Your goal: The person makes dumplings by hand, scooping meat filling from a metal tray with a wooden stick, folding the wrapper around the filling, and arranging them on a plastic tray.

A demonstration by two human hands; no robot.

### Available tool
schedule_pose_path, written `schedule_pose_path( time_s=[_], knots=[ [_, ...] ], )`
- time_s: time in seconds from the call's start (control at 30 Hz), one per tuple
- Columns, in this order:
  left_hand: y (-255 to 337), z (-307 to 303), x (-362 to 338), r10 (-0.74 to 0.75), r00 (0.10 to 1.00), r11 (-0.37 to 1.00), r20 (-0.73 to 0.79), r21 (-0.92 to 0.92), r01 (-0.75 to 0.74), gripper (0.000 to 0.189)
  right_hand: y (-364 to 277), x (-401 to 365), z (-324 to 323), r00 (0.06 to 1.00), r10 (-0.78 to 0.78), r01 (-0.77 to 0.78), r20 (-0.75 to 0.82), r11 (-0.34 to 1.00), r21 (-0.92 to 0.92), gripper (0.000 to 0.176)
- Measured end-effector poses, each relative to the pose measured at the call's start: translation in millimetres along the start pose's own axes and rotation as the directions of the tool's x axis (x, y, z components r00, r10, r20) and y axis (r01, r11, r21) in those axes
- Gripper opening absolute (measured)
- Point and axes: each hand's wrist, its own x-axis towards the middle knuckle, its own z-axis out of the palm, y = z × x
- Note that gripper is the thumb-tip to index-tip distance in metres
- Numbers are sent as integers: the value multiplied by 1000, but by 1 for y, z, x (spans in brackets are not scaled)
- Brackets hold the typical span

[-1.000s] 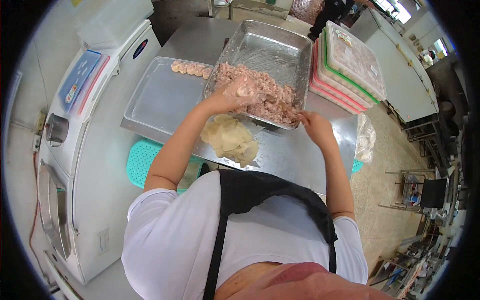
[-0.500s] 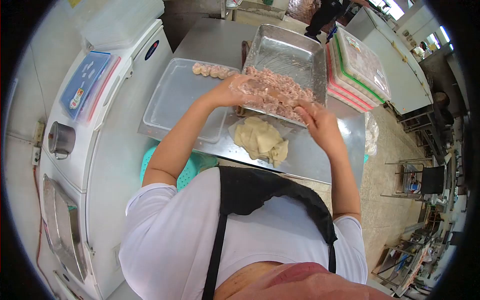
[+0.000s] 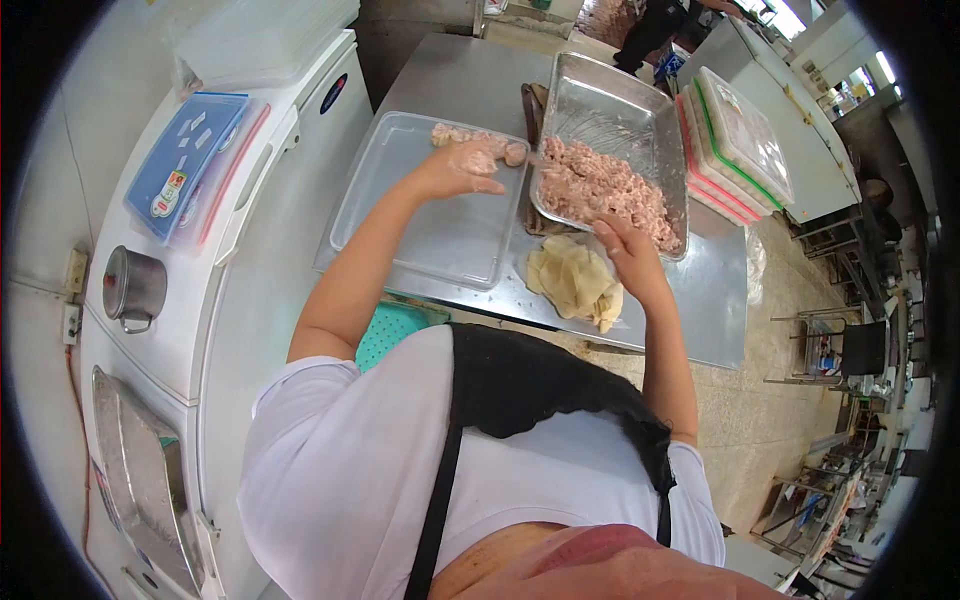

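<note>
My left hand [image 3: 455, 172] is over a clear plastic tray [image 3: 420, 240], thumb and fingers apart, with bits of meat on it. Beside its fingers, a row of small meat-filled dumplings [image 3: 514, 154] lies along the tray's far edge, partly hidden by the hand. At the near edge of a metal pan [image 3: 610, 85], my right hand [image 3: 630, 258] has its fingers bent together; what they hold, if anything, is hidden. Pink minced meat [image 3: 610, 190] covers the pan's near part. A pile of pale dough wrappers [image 3: 570, 280] lies on the steel table just left of my right hand.
Stacked lidded plastic boxes [image 3: 745, 145] stand right of the pan. A white freezer [image 3: 250, 240] to the left carries plastic lids [image 3: 185, 160] and a metal mug [image 3: 133, 285]. A green basket [image 3: 385, 335] sits below the table. Another person [image 3: 650, 35] stands farther back.
My left hand has moved left from the meat to the dumpling row. My right hand has drawn back slightly to the pan's near edge. The view has shifted a little.
</note>
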Motion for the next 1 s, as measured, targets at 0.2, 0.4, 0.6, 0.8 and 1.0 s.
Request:
schedule_pose_path(
  time_s=[0.2,0.4,0.6,0.8,1.0],
  knots=[
    [-129,-40,-3,-147,979,944,-143,276,182,41,41,-55,-11,956,276,-233,-97,920,316,31],
    [-149,-47,24,-183,890,916,-418,255,309,65,49,-108,-21,815,559,-414,-151,745,524,36],
    [-157,-36,53,-170,909,820,-381,457,345,77,49,-119,-32,791,593,-442,-150,724,530,36],
    [-156,-39,75,-274,922,770,-274,511,381,76,86,-98,-67,866,496,-473,-55,851,228,34],
    [-95,-11,62,-203,941,645,-272,686,338,70,113,-44,-154,967,252,-192,-45,596,-780,27]
  ],
)
